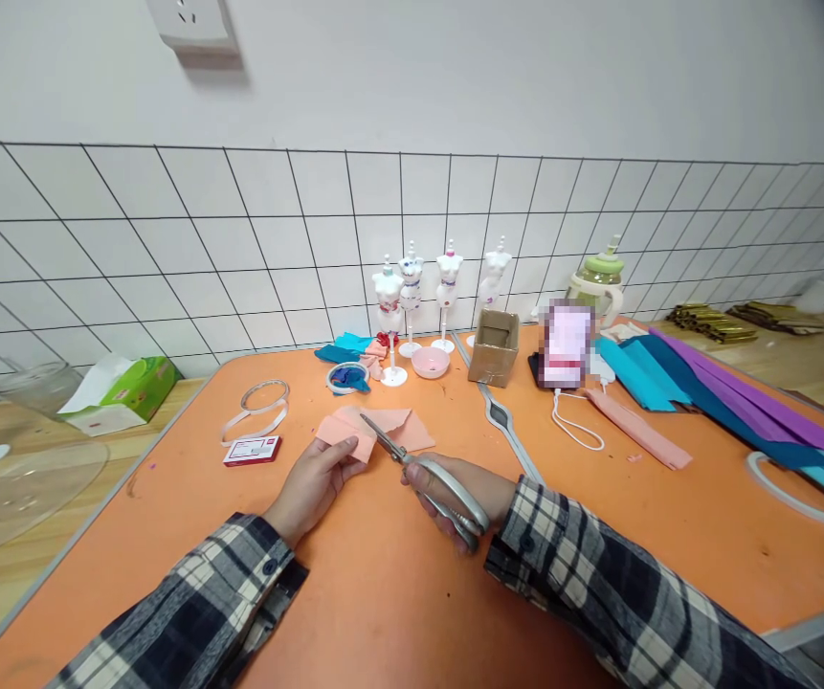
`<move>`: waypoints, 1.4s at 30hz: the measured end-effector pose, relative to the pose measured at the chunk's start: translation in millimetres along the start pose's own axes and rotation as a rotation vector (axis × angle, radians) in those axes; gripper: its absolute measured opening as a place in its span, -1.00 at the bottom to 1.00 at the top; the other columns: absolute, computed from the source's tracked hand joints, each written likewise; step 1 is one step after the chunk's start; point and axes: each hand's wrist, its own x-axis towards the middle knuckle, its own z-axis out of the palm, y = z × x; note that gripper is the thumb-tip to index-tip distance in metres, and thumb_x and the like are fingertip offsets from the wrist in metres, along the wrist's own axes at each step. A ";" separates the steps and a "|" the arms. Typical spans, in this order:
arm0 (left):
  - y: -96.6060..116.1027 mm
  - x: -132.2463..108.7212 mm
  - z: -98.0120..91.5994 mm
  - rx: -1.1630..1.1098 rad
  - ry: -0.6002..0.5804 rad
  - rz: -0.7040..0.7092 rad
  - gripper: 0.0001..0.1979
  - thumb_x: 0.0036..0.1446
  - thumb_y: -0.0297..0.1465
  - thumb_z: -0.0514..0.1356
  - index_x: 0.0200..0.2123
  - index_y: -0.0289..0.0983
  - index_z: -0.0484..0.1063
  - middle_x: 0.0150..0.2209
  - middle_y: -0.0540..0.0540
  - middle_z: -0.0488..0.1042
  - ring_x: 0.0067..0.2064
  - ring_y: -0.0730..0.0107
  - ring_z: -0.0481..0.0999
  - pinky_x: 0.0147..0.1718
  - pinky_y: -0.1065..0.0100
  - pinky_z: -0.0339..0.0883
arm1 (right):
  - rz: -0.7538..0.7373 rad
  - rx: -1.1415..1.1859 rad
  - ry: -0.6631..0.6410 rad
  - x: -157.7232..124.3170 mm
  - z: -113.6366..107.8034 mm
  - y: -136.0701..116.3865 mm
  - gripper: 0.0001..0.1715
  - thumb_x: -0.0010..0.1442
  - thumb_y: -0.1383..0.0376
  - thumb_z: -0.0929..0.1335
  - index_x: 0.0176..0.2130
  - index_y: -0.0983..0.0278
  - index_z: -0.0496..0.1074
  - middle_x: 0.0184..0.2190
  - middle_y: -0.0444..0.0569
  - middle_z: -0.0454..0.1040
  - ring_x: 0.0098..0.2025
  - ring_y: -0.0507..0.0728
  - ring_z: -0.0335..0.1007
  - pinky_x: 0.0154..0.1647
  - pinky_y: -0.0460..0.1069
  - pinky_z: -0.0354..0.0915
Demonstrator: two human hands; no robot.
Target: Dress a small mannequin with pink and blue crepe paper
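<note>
My left hand [315, 486] pinches the near edge of a piece of pink crepe paper [344, 428], thumb on top. In my right hand [490, 486] is a pair of silver scissors [412, 459], fingers wrapped round the handles. Their blades point up and left and lie over the paper, which spreads out on both sides of them. Whether the blades are parted cannot be made out. Beyond the paper is a roll of tape [344, 377] with a scrap of blue material inside it.
Several small white mannequins [388, 297] stand by the wall, near a pink bowl [430, 361] and a cardboard box [494, 349]. A phone [567, 349] and coloured paper strips [727, 383] are on the right. A red-and-white box [252, 450] lies on the left.
</note>
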 end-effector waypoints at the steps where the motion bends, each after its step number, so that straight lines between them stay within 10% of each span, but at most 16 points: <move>1: 0.1 0.4 0.0 -0.009 0.005 -0.005 -0.70 0.04 -0.40 0.38 -0.12 -0.26 0.50 -0.20 -0.06 0.57 -0.27 0.42 0.54 -0.33 0.44 0.49 | 0.002 -0.001 0.002 -0.3 -0.5 -0.2 -0.24 0.07 -0.34 0.28 -0.11 0.21 0.21 -0.53 -0.30 0.25 -0.75 -0.09 0.15 -0.86 -0.16 0.17; 14: 2.7 0.7 0.2 -0.079 0.023 0.026 -0.59 0.11 -0.51 0.31 0.05 -0.19 0.44 -0.20 -0.03 0.56 -0.42 0.53 0.53 -0.56 0.57 0.49 | 0.040 -0.020 -0.001 -4.2 3.6 -2.1 -0.35 0.16 -0.29 0.25 -0.13 0.19 0.20 -0.50 -0.28 0.23 -0.70 -0.11 0.12 -0.82 -0.20 0.15; 22: 1.1 2.2 -1.5 -0.108 0.020 0.050 -0.47 0.12 -0.56 0.28 0.17 -0.17 0.37 -0.14 -0.08 0.58 -0.25 0.46 0.59 -0.31 0.53 0.54 | 0.018 0.090 -0.078 3.6 -0.3 6.7 -0.27 0.14 -0.33 0.23 -0.09 0.21 0.18 -0.50 -0.27 0.24 -0.71 -0.09 0.15 -0.81 -0.15 0.21; 42: -0.5 -4.5 5.5 -0.040 -0.063 -0.016 -0.73 0.00 -0.42 0.42 -0.20 -0.29 0.52 -0.31 -0.03 0.56 -0.35 0.50 0.50 -0.35 0.52 0.47 | -0.025 0.049 -0.047 3.2 0.5 10.6 -0.25 0.10 -0.34 0.25 -0.06 0.18 0.20 -0.41 -0.23 0.22 -0.64 -0.10 0.19 -0.77 -0.17 0.26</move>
